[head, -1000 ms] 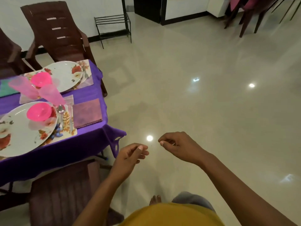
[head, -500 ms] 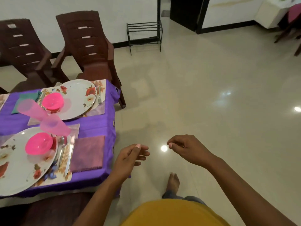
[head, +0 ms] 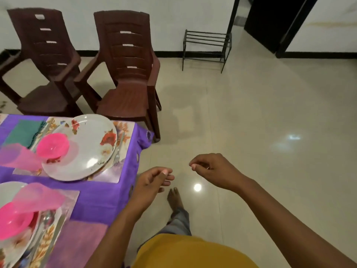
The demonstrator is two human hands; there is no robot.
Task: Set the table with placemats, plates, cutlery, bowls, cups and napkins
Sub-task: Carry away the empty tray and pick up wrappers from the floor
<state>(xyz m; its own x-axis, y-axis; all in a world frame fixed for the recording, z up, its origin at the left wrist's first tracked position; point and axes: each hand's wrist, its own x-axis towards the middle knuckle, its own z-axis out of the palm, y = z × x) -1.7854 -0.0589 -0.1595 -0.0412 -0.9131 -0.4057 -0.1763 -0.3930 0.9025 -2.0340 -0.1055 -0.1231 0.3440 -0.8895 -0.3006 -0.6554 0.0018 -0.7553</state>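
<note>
Hands empty: left hand (head: 152, 182) and right hand (head: 210, 169) at frame centre over floor, fingers loosely curled, holding nothing. Purple-clothed worktop (head: 108, 196) at left carries white floral plates (head: 90, 151), pink plastic bowls (head: 52, 145), translucent pink cups (head: 18, 156), fork (head: 117, 151), mauve napkin (head: 77, 246). Settings look near complete; likely best to check alignment, reach in low, avoid tipping cups.

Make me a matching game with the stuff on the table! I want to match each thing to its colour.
Things:
1. round plastic bowl on the far plate
2. folded cloth napkin at the far setting
3. tablecloth
4. round flowered plate, its background

Colours:
A. purple
B. white
C. bright pink
D. teal green

Pairs: 1-C, 2-D, 3-A, 4-B
</note>
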